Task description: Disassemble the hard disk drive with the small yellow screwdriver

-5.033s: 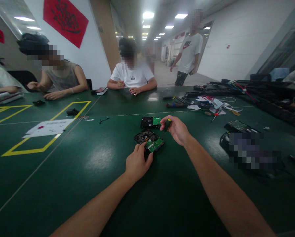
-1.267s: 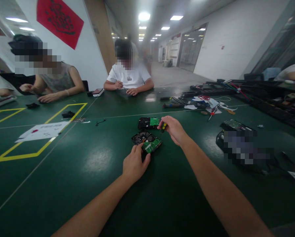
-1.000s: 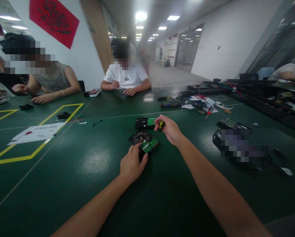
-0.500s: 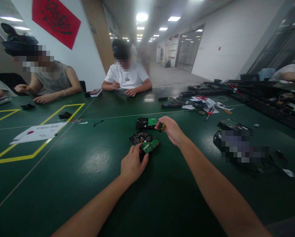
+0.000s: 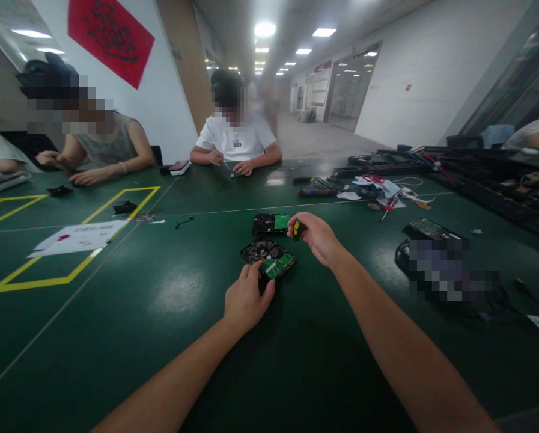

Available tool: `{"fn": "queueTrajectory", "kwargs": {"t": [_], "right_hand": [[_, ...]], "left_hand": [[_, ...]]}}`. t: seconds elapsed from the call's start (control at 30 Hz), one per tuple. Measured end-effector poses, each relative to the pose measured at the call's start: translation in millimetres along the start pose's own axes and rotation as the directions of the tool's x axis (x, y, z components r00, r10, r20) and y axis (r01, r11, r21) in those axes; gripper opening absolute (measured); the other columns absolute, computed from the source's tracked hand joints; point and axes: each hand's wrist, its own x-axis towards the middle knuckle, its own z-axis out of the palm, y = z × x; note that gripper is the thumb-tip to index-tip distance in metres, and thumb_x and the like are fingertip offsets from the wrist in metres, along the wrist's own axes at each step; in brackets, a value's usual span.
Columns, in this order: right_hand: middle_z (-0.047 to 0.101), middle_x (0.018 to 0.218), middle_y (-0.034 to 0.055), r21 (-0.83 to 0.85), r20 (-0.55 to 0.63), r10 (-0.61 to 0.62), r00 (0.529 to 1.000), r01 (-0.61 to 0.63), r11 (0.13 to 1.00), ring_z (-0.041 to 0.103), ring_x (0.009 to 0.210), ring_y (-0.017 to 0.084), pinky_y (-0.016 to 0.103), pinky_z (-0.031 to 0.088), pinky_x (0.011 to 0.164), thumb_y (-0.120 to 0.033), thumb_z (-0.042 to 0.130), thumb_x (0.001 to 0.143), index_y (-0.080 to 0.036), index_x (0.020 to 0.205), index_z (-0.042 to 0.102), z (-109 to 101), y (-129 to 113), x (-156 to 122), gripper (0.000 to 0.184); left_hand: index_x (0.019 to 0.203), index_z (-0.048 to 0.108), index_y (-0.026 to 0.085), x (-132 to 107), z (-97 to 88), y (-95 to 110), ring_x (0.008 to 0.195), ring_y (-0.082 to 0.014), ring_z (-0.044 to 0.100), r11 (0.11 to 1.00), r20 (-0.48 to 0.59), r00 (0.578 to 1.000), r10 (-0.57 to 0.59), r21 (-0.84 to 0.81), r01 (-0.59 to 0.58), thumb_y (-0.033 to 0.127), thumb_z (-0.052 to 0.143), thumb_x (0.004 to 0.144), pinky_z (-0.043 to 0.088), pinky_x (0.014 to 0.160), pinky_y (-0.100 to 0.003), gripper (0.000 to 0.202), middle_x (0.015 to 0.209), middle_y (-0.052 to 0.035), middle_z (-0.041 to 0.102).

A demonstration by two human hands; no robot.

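Note:
A hard drive (image 5: 278,263) with a green circuit board lies tilted on the green table, underside up. My left hand (image 5: 247,296) grips its near left edge, fingers on top and thumb at the near side. My right hand (image 5: 316,237) is closed round a small screwdriver (image 5: 298,229) with a black and yellow handle. Its thin shaft points down at the right end of the circuit board; I cannot tell whether the tip touches. Just behind lies a second hard drive (image 5: 264,224), black with a green board, close to my right fingertips.
To the right lie a circuit board part (image 5: 434,230) and dark parts with cables. Tools, wires and a red-handled screwdriver (image 5: 387,207) are at the back right. A paper sheet (image 5: 77,236) lies left by yellow tape. Across the table a person in white (image 5: 237,144) handles a part.
The view has shifted slightly, moving the scene to the right. My right hand has turned a little, showing more of the screwdriver's yellow handle. My left hand keeps its hold on the hard drive.

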Motion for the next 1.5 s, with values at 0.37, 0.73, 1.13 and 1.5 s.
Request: {"fn": "queueTrajectory", "kwargs": {"t": [0.37, 0.73, 1.13, 1.5], "right_hand": [[0.069, 0.082, 0.0007, -0.025, 0.002, 0.045, 0.999, -0.045, 0.999, 0.065, 0.078, 0.018, 0.035, 0.05, 0.077, -0.05, 0.084, 0.08, -0.022, 0.089, 0.062, 6.0, -8.1, -7.2, 0.037], [0.073, 0.083, 0.0068, -0.011, 0.064, 0.012, 0.998, -0.011, 1.0, 0.068, 0.082, 0.022, 0.04, 0.051, 0.085, -0.056, 0.067, 0.091, -0.02, 0.085, 0.074, -0.9, -4.1, -1.5, 0.037], [0.067, 0.087, -0.0003, -0.134, -0.008, -0.043, 0.999, 0.042, 0.99, 0.058, 0.08, 0.017, 0.033, 0.045, 0.078, -0.048, 0.08, 0.082, -0.025, 0.089, 0.069, 1.6, -5.9, -3.2, 0.026], [0.063, 0.073, 0.0021, 0.011, 0.045, -0.019, 0.999, 0.018, 1.0, 0.062, 0.072, 0.02, 0.038, 0.048, 0.078, -0.055, 0.058, 0.093, -0.023, 0.08, 0.07, 0.4, -2.6, -1.8, 0.037]], "left_hand": [[0.15, 0.044, 0.023, -0.3, -3.0, 3.1, 0.107, -0.0243, 0.068, 1.0, 0.015, 1.0, -0.018, -0.017, 0.018, 0.046, 0.056, 0.1, 0.052, 0.08, -0.033, 0.056, 0.132, -0.0109, 0.061], [0.148, 0.045, 0.022, -1.1, -1.5, 2.2, 0.105, -0.0232, 0.068, 1.0, -0.02, 1.0, 0.001, -0.021, -0.001, 0.045, 0.055, 0.1, 0.051, 0.078, -0.032, 0.054, 0.128, -0.01, 0.062], [0.149, 0.045, 0.023, -0.3, -1.4, 1.8, 0.104, -0.0234, 0.069, 1.0, -0.018, 1.0, 0.005, -0.015, -0.005, 0.047, 0.054, 0.1, 0.052, 0.078, -0.032, 0.055, 0.129, -0.01, 0.062], [0.149, 0.045, 0.023, -0.1, 0.2, 1.3, 0.105, -0.024, 0.069, 1.0, -0.023, 1.0, 0.006, -0.018, -0.007, 0.047, 0.054, 0.1, 0.052, 0.078, -0.032, 0.055, 0.129, -0.01, 0.062]]}}
